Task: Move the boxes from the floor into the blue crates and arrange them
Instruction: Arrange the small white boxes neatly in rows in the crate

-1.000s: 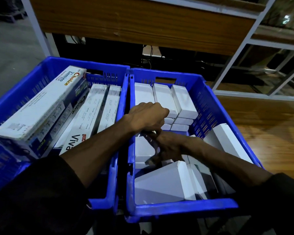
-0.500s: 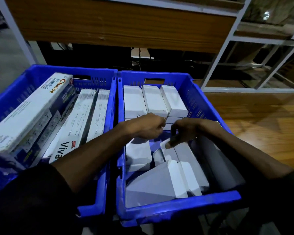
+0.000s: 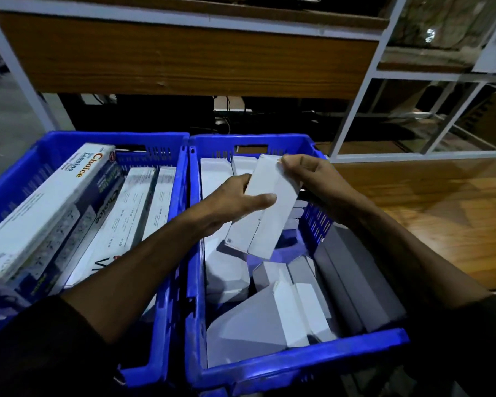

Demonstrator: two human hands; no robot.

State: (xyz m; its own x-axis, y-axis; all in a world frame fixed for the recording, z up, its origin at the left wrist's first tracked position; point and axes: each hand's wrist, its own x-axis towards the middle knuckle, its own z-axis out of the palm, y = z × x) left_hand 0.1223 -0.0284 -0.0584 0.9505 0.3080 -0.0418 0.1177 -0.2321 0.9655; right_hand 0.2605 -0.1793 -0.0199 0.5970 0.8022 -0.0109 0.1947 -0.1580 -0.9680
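The two blue crates stand side by side, walls touching, on the floor before a wooden panel (image 3: 184, 58). The near corners of the left crate (image 3: 55, 144) are hidden by a dark sleeve (image 3: 40, 353). It holds long boxes (image 3: 121, 213) lying lengthwise; legible print reads "Choice" and "Lumino", other text is too small to read. The right crate (image 3: 298, 365) holds plain white boxes (image 3: 258, 322), some in a far row, others tilted loosely near the front. Above it, a white box (image 3: 272, 207) is held tilted. The left hand (image 3: 229, 204) grips its left edge, thumb across the face. The right hand (image 3: 307, 179) pinches its top corner.
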